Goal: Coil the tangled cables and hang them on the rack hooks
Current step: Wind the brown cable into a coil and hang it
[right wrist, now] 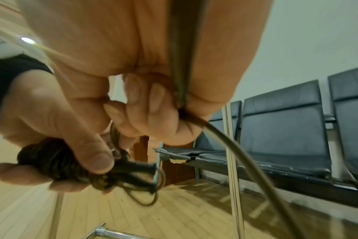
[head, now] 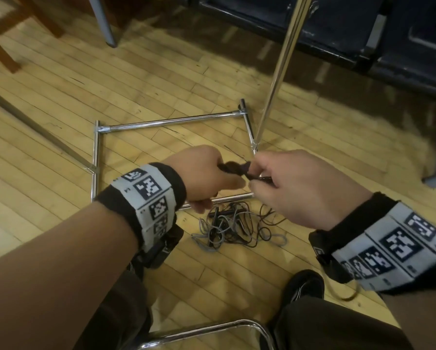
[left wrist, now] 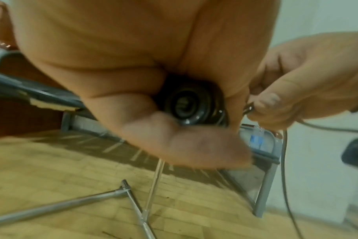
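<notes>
Partly hidden coiled cable [head: 233,168] gripped between hands, tangled cables [head: 237,229] below

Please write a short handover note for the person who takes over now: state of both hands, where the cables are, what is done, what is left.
Left hand: grips the small dark wound cable bundle.
Right hand: pinches that cable's loose end.
Tangled grey and black cables lie on the wooden floor, beside the chrome tube rack base.
Done: one cable nearly coiled.
Left: finish it, hang it, coil the pile. Hooks not in view.
</notes>
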Motion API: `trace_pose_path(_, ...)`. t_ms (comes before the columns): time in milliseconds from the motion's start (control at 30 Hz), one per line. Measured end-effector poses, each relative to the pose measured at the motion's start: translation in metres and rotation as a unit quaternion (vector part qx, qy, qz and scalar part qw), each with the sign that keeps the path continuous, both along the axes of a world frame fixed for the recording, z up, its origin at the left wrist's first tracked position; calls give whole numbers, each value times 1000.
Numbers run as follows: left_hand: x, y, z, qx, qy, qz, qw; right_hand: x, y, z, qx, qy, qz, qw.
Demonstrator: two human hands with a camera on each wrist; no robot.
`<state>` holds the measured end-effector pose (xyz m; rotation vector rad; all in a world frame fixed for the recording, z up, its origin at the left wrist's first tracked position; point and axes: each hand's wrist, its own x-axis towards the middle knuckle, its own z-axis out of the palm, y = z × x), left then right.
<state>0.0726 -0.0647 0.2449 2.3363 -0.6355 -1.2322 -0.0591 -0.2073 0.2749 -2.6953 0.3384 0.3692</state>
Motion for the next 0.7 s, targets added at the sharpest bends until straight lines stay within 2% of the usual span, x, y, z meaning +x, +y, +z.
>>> trace_pose_path(100,4,1,4,-86,70,103,989,0,-10,-5,52,-14,-36,998)
trace_pose_path(233,6,0,7,-141,143,138,970,0,-14,-12,34,6,-32,999)
trace_pose_path(433,2,-1,9,-228,177,115,951,4,-17,-15,108,34,-64,991)
trace_pose_path(567,-3,-1,15,-303,245,92,916,5,-19,-17,172,19,-76,982)
trace_pose_path(633,-4,0,18,-309,271,51,910,4,-21,-19,198,23,-75,977)
trace_pose_path(700,-5,1,20,-276,273,-14,922,2,-23,-20,199,43,-50,978)
